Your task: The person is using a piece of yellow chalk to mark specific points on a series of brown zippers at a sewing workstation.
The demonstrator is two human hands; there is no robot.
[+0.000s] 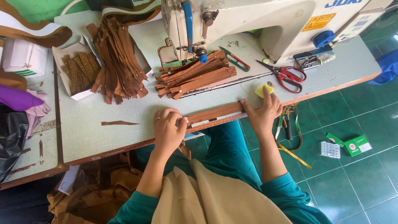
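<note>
- We have a brown zipper strip (215, 113) laid flat along the near edge of the sewing table (83, 120), on top of what looks like a pale ruler — its long axis runs left to right, rising slightly toward the right.
- Our left hand (168, 128) sits at the strip's left end, fingers curled and pinching that end between thumb and fingertips.
- Our right hand (263, 114) presses down at the right end with flat, spread fingers, not clenched; its forefinger reaches up to a small yellow chalk piece (262, 90) just beyond the strip.
- So the strip lies stretched between both hands — each one holds its own end, neither nearer than the other.
- Farther back, well apart from our hands, a stack of brown zippers (195, 74) rests under the sewing machine (248, 25), and red-handled scissors (286, 76) lie to the right.
</note>
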